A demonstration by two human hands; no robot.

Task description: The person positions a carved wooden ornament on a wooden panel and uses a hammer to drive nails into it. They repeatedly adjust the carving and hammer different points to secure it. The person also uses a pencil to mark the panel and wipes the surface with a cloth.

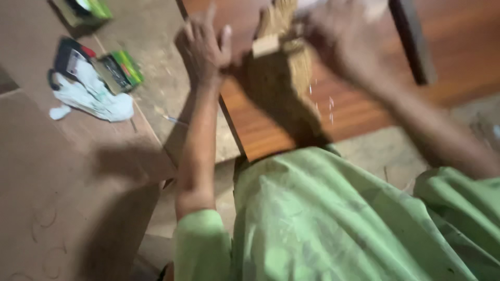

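My left hand [203, 47] lies with fingers spread on the left edge of a reddish-brown wooden board [271, 122] in front of me. A straw-coloured brush [289, 49] with a pale wooden block at its back sits on the board between my hands. My right hand [341, 44] is blurred by motion and appears to grip the brush from the right. A few pale specks hang in the air just below the bristles. My green sleeves and shirt fill the lower half of the view.
To the left lies a flat brown panel [62, 182] with a white cloth [96, 99], a green box [122, 70], another green box [86, 10] and a dark packet [70, 54]. A dark wooden bar [414, 41] crosses the upper right. Dusty floor [156, 57] shows between the boards.
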